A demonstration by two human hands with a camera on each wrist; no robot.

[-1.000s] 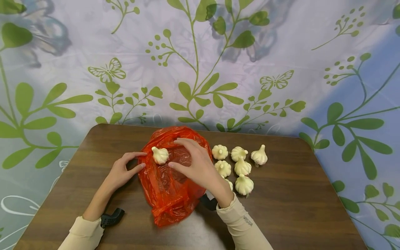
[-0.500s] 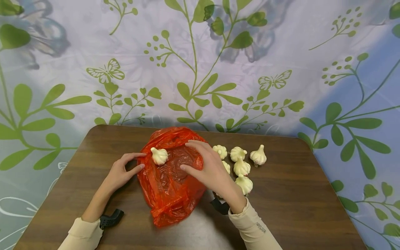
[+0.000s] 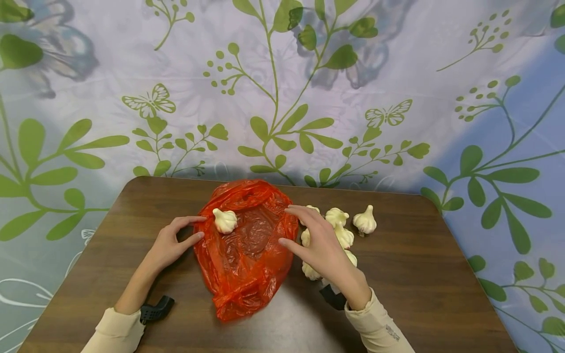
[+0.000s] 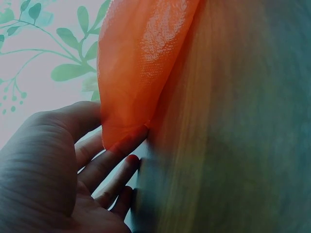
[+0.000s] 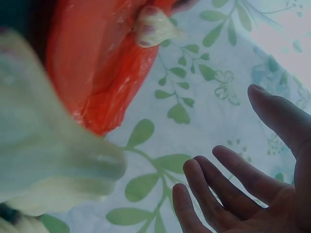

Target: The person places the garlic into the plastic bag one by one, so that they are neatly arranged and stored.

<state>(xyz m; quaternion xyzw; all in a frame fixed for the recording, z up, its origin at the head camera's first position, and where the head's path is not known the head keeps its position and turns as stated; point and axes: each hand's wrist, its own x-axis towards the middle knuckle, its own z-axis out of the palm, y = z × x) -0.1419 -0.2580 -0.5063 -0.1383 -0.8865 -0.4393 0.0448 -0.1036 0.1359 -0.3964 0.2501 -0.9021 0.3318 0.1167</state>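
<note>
A crumpled red plastic bag [image 3: 247, 264] lies on the table, with one garlic bulb [image 3: 225, 221] on its upper left part. My left hand [image 3: 169, 245] rests at the bag's left edge, thumb and index fingertips apart at the plastic. In the left wrist view the bag's edge [image 4: 131, 97] overlaps relaxed fingers. My right hand [image 3: 324, 250] is just right of the bag, over the garlic group, fingers parted and holding nothing. Several garlic bulbs [image 3: 337, 216] sit around and partly behind it. In the right wrist view a blurred garlic bulb [image 5: 53, 126] looms close to the camera.
A separate garlic bulb [image 3: 365, 220] stands at the right end of the group. The brown wooden table [image 3: 419, 274] extends to both sides, its back edge against a leaf-patterned cloth [image 3: 282, 98]. Dark wrist mounts [image 3: 157, 309] are strapped on both wrists.
My right hand has moved right and slightly down, from over the bag to over the garlic group. The left hand, the bag and the bulb on it stay about where they were.
</note>
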